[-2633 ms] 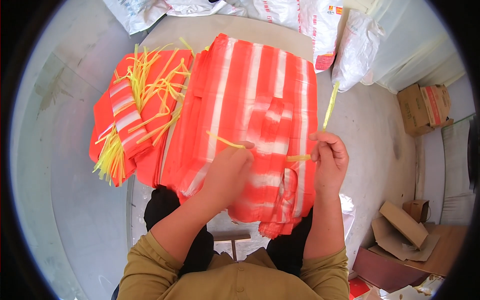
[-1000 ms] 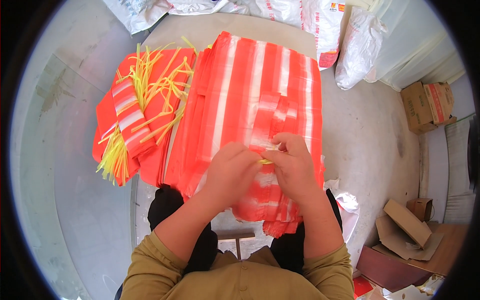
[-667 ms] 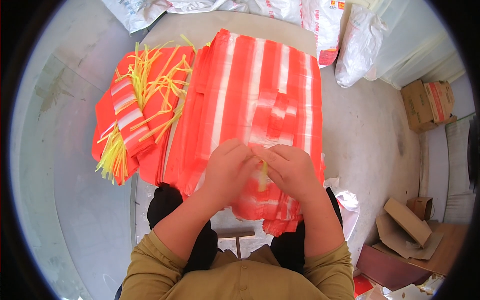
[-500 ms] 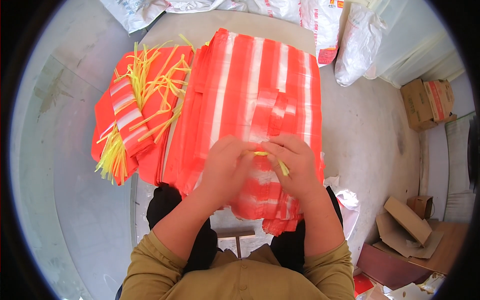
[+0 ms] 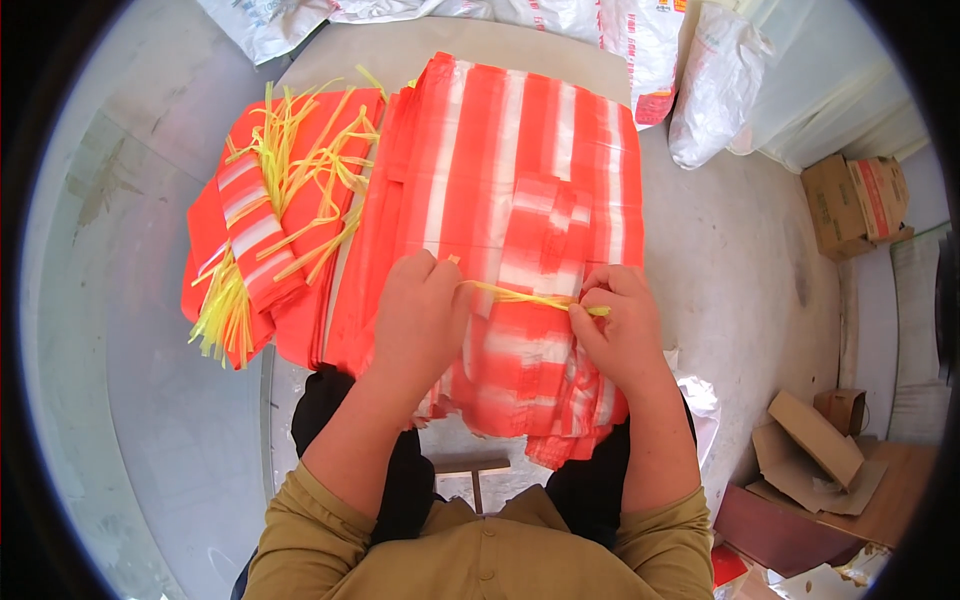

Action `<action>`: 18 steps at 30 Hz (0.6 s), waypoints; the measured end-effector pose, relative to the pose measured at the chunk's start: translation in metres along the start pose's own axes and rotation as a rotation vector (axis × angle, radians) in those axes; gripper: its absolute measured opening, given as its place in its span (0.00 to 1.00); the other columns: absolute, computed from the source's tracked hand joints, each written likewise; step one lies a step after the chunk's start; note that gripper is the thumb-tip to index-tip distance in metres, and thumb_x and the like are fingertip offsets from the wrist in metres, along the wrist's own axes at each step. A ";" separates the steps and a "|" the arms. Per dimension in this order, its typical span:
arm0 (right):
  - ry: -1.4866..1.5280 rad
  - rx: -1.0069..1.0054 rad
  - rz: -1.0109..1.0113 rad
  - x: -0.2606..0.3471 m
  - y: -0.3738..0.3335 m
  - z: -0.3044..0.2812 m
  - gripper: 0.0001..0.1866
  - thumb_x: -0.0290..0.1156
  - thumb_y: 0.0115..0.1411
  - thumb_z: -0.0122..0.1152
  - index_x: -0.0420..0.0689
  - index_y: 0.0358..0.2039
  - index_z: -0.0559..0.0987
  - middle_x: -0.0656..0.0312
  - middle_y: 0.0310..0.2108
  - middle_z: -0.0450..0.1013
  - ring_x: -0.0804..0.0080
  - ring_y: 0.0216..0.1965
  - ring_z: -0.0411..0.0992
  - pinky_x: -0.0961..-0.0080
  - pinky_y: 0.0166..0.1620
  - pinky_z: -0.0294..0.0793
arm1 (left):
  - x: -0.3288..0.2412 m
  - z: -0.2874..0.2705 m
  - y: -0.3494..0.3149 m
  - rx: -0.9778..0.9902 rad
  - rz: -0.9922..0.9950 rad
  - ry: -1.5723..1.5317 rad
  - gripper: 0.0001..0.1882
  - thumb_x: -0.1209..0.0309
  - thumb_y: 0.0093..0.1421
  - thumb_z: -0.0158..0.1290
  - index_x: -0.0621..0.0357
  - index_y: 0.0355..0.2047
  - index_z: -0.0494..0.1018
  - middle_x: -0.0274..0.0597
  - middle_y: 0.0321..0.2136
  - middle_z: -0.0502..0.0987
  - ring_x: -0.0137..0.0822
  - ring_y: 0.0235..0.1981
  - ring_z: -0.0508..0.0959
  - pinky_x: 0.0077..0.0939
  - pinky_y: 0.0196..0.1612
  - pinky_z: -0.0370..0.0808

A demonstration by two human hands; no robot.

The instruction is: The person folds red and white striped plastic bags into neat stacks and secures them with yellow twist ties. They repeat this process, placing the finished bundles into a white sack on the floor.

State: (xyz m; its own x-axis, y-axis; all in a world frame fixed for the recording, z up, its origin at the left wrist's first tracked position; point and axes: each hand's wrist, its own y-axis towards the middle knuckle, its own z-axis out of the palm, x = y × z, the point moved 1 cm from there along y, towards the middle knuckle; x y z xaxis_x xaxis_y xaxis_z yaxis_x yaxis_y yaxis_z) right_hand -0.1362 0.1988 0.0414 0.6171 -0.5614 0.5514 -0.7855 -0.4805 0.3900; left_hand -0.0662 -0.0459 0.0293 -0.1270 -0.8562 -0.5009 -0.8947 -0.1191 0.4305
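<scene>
A thin yellow strip of plastic tie (image 5: 530, 297) runs across a folded bundle of red-and-white striped plastic bags (image 5: 535, 255). My left hand (image 5: 420, 305) pinches one end at the bundle's left side. At its right side my right hand (image 5: 620, 315) grips the other end, with a short yellow tail showing by the fingers. Beneath the bundle lies a large flat stack of the same striped bags (image 5: 480, 130). Another rolled striped bundle (image 5: 255, 225) rests to the left, with loose yellow strips (image 5: 295, 150) beside it.
Red sheets (image 5: 215, 235) lie under the left bundle. White sacks (image 5: 720, 90) stand along the far side of the round table (image 5: 380, 50). Cardboard boxes (image 5: 855, 205) are at the right, and an opened carton (image 5: 815, 455) sits lower right.
My hands have moved apart, the left one leftward and the right one rightward. Between them the yellow strip is now stretched across the bundle.
</scene>
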 end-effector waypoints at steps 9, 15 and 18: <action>0.090 0.078 0.101 -0.002 -0.001 -0.002 0.09 0.24 0.57 0.69 0.38 0.23 0.78 0.58 0.35 0.75 0.62 0.37 0.74 0.68 0.39 0.73 | -0.005 -0.003 0.008 -0.062 0.067 -0.167 0.07 0.76 0.57 0.61 0.61 0.26 0.73 0.48 0.34 0.78 0.47 0.35 0.76 0.40 0.39 0.74; 0.435 0.106 0.380 0.002 -0.002 0.006 0.08 0.25 0.61 0.67 0.38 0.26 0.80 0.66 0.34 0.78 0.82 0.29 0.70 0.80 0.32 0.68 | -0.013 0.001 -0.002 0.367 -0.405 -1.111 0.11 0.70 0.72 0.55 0.62 0.32 0.73 0.44 0.52 0.81 0.28 0.42 0.75 0.27 0.49 0.73; 0.604 0.038 0.500 0.012 0.001 0.017 0.07 0.26 0.64 0.64 0.38 0.31 0.84 0.69 0.29 0.77 0.84 0.26 0.68 0.81 0.30 0.66 | -0.013 0.005 -0.004 0.402 -0.359 -1.212 0.12 0.68 0.75 0.52 0.61 0.34 0.74 0.43 0.52 0.80 0.26 0.43 0.75 0.26 0.50 0.73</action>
State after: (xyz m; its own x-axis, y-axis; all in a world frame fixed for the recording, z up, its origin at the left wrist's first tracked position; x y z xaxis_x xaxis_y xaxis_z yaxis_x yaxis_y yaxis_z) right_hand -0.1284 0.1801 0.0357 0.0500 -0.2585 0.9647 -0.9546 -0.2963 -0.0299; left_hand -0.0629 -0.0314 0.0304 0.0306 0.2044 -0.9784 -0.9956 0.0928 -0.0117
